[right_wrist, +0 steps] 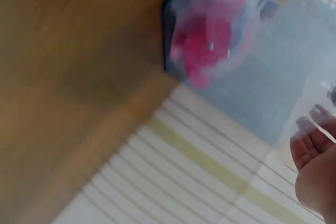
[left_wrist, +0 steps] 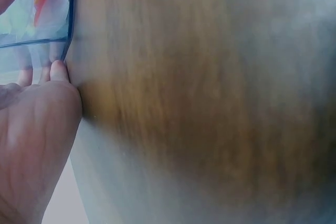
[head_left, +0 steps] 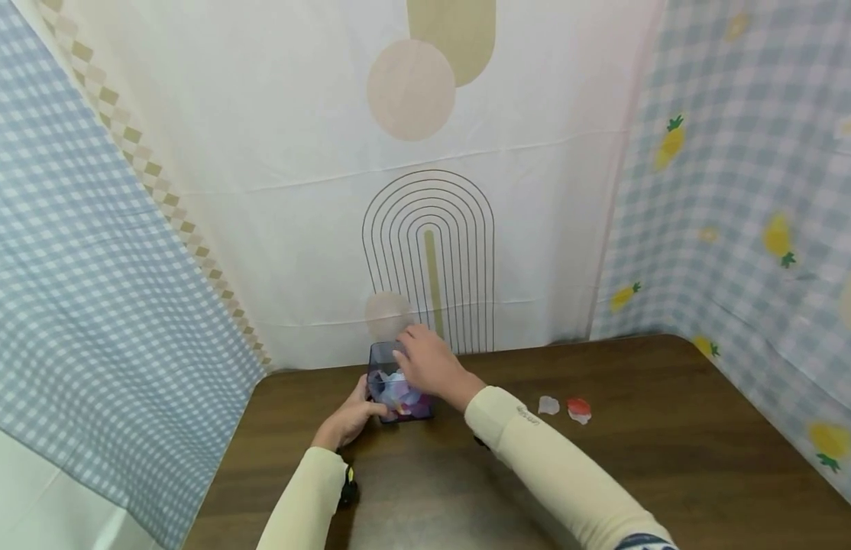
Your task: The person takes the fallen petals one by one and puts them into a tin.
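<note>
A see-through, dark-tinted plastic box (head_left: 384,353) stands at the back of the table, tall and without a visible lid. Soft petal-like pieces (head_left: 398,391) in white, lilac and pink lie in its lower part; in the right wrist view a bright pink piece (right_wrist: 205,40) shows through the wall. My left hand (head_left: 351,418) grips the box's left side, thumb in front and fingers around behind. Over the upper rim bends my right hand (head_left: 432,365), its fingertips (right_wrist: 305,125) seen blurred through the clear wall. Whether they pinch a petal is hidden.
To the right on the dark wooden table (head_left: 625,458) lie a white petal (head_left: 548,405) and a red one (head_left: 578,406) with a white edge under it. A patterned curtain (head_left: 295,252) hangs right behind the box, and checked cloths (head_left: 735,176) close off both sides.
</note>
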The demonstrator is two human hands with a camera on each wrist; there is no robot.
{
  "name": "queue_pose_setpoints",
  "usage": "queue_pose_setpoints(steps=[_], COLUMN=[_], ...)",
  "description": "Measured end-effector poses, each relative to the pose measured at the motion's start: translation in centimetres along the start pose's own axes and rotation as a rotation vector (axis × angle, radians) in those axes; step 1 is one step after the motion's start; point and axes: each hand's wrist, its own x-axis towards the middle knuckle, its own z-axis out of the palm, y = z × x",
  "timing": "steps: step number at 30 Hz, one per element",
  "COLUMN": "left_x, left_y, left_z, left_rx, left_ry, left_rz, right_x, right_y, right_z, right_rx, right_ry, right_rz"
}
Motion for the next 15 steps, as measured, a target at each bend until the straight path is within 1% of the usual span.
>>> queue_pose_setpoints(steps=[3, 6, 8, 10, 13, 15], left_x=[-0.1, -0.1, 0.0, 0.0, 0.1, 0.1], left_y=[-0.1, -0.2, -0.2, -0.2, -0.2, -0.2], left_z=[-0.1, -0.1, -0.1, -0.1, -0.2, -0.2], left_rx=[0.001, -0.012, -0.012, -0.011, -0.006, -0.003], left_ry=[-0.006, -0.022, -0.035, -0.033, -0.031, -0.041], left_rz=[0.005, 0.005, 0.009, 0.010, 0.015, 0.023], right_x=[-1.1, -3.0, -4.8, -6.9, -10.3, -12.7], right_y=[1.4, 3.7, 5.5, 7.4, 10.2, 12.0], right_z=[-1.5, -3.0, -3.9, -4.7, -5.9, -6.7], right_rx=[0.040, 0.084, 0.098, 0.104, 0.092, 0.078], right_ry=[0.029, 0.029, 0.020, 0.020, 0.017, 0.012], right_rz=[0.013, 0.052, 0.093, 0.134, 0.203, 0.255])
